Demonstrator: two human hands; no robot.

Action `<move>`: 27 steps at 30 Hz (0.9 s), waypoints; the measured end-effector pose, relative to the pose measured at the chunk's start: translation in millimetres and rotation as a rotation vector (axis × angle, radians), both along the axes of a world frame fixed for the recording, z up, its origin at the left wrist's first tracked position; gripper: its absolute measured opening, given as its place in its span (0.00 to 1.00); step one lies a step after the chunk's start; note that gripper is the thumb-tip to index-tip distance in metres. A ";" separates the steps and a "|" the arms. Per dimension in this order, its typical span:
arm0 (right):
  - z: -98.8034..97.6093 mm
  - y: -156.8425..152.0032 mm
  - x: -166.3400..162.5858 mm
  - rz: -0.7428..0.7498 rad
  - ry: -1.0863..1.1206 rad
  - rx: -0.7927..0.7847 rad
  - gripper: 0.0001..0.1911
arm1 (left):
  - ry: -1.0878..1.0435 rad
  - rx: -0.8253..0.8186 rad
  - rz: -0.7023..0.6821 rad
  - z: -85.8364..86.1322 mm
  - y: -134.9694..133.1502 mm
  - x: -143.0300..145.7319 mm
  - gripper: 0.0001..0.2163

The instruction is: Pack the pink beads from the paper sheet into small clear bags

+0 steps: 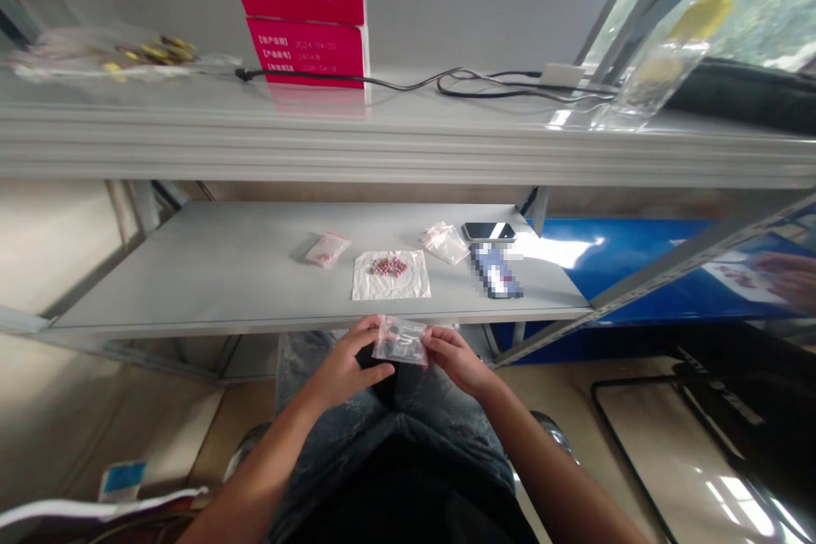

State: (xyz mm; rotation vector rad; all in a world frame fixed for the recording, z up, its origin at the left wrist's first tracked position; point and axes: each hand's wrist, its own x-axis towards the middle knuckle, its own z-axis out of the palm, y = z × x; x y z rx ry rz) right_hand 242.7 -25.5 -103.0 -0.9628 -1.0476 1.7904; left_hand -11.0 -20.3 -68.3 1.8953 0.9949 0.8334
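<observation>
Over my lap, just below the front edge of the lower shelf, both hands pinch a small clear zip bag point(400, 341). My left hand point(349, 364) grips its left side with fingers closed. My right hand point(454, 354) pinches its right edge. Ahead on the grey shelf point(191, 272) lies a white paper square point(391, 275) with a small heap of pink beads point(388, 266) on it.
Two more small clear bags point(327, 248) point(444, 241) lie beside the paper. A black phone point(488, 230) and a blurred card point(495, 269) sit to the right. The upper shelf holds pink boxes point(306, 8), cables point(446, 83) and plastic bags. Another person's hand point(790, 276) shows at far right.
</observation>
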 end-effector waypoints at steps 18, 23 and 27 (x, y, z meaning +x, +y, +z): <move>-10.0 -1.9 -4.3 0.050 0.145 -0.206 0.15 | 0.075 0.140 0.003 6.6 2.1 2.5 0.17; -8.7 -3.3 -5.9 0.067 0.220 -0.256 0.16 | 0.078 0.133 -0.015 4.5 2.4 2.1 0.19; -9.0 -3.2 -5.3 0.078 0.290 -0.296 0.15 | 0.095 0.120 -0.043 3.9 1.5 0.8 0.25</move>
